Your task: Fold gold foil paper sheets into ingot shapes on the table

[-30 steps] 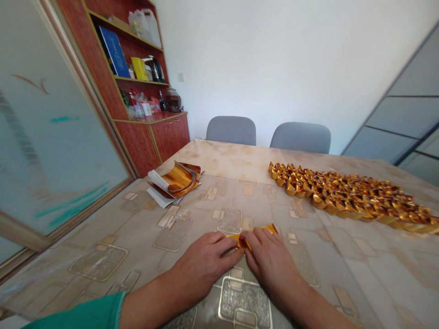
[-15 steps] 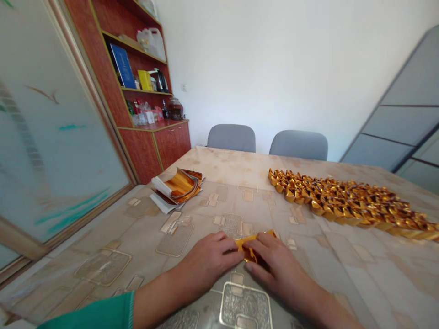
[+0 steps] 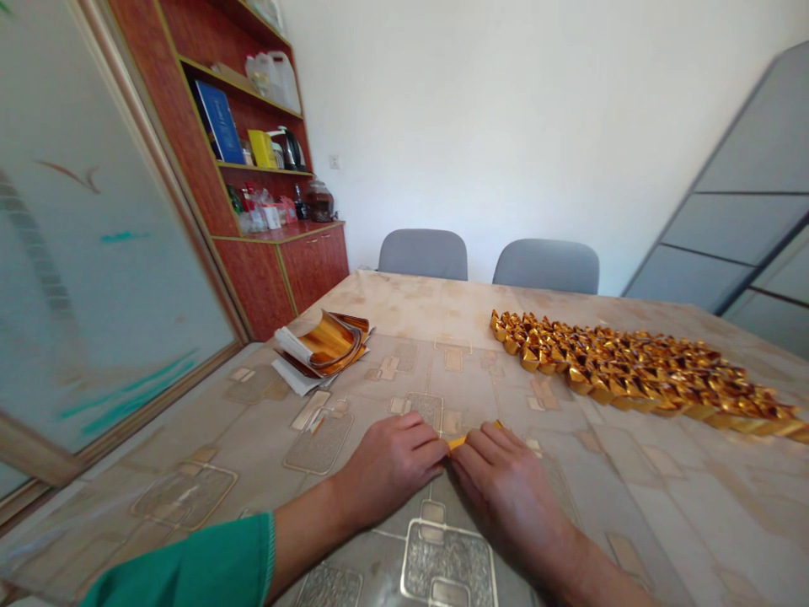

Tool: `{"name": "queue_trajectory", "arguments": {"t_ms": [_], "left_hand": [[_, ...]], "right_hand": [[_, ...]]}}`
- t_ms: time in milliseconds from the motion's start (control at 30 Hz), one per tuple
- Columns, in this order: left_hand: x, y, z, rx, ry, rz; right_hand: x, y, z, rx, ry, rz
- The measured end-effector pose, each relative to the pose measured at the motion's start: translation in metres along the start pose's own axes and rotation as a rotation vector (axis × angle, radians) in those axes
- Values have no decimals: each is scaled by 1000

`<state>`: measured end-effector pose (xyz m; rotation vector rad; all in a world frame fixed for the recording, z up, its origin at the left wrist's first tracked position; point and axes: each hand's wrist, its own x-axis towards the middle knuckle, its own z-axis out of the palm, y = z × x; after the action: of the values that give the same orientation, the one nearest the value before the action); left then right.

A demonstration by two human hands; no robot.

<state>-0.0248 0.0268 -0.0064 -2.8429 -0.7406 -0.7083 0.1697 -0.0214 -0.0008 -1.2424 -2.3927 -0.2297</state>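
Observation:
A small piece of gold foil paper (image 3: 458, 442) lies between my hands near the middle of the table, mostly covered by fingers. My left hand (image 3: 401, 455) has its fingers closed at the paper's left end. Bent over the rest of it are the fingers of my right hand (image 3: 502, 472), with a gold corner showing past the knuckles. Off to the left sits a curled stack of gold foil sheets (image 3: 334, 341) with white backs. On the right stand rows of folded gold paper ingots (image 3: 625, 367), packed closely together.
A patterned cloth under clear plastic covers the table (image 3: 392, 295). Two grey chairs (image 3: 422, 253) (image 3: 547, 265) stand at its far side. A red-brown shelf unit (image 3: 253, 261) holds bottles, a kettle and a blue folder at the back left.
My fingers have closed in over the gold paper, so less of it shows. Both hands have drawn closer together. The view has shifted slightly.

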Motion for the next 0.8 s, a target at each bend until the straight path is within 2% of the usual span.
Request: {"name": "queue_trajectory", "arguments": {"t_ms": [167, 367, 433, 533, 600, 633, 700, 733, 800], "left_hand": [[1, -9, -9, -89, 73, 16], [-1, -23, -17, -100, 117, -7], [-3, -31, -19, -73, 113, -67], [-7, -38, -21, -146, 163, -279], [-6, -31, -21, -373, 177, -450], [-4, -23, -20, -557, 153, -539], [2, -1, -15, -1080, 64, -707], [4, 10, -12, -1333, 10, -748], [9, 29, -6, -1650, 15, -799]], "right_hand": [[2, 2, -15, 54, 0, 4], [1, 13, -20, 50, 46, 19], [0, 18, -23, 47, 71, 17], [0, 26, -29, 20, 167, 49], [-1, 26, -31, -20, 232, 69], [-1, 23, -32, -41, 253, 66], [0, 14, -30, -75, 262, 34], [1, 7, -28, -81, 261, 14], [2, -5, -24, -58, 236, -51]]}}
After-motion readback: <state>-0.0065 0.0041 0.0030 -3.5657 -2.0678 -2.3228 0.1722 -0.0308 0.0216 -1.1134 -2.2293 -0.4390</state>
